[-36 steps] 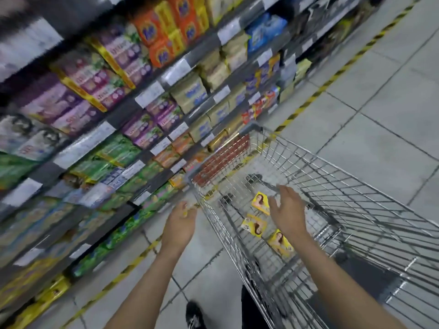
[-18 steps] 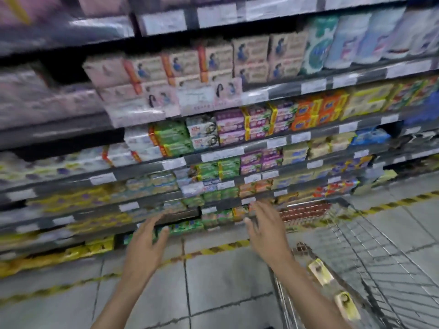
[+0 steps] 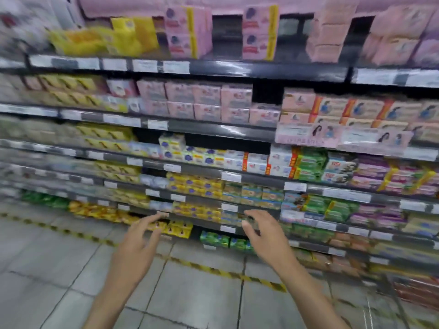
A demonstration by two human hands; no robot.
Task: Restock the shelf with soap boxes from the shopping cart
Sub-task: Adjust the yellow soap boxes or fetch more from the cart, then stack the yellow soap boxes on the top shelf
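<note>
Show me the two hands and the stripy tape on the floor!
left hand [image 3: 139, 238]: head view, back of the hand.
right hand [image 3: 266, 238]: head view, back of the hand.
tape [image 3: 225, 273]: head view, a stripe midway along it.

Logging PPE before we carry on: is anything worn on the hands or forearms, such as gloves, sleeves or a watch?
Nothing shows. The left hand and right hand are gloveless, and both forearms are uncovered to the frame's edge: no sleeve, watch or bracelet. Blur could hide a thin ring.
</note>
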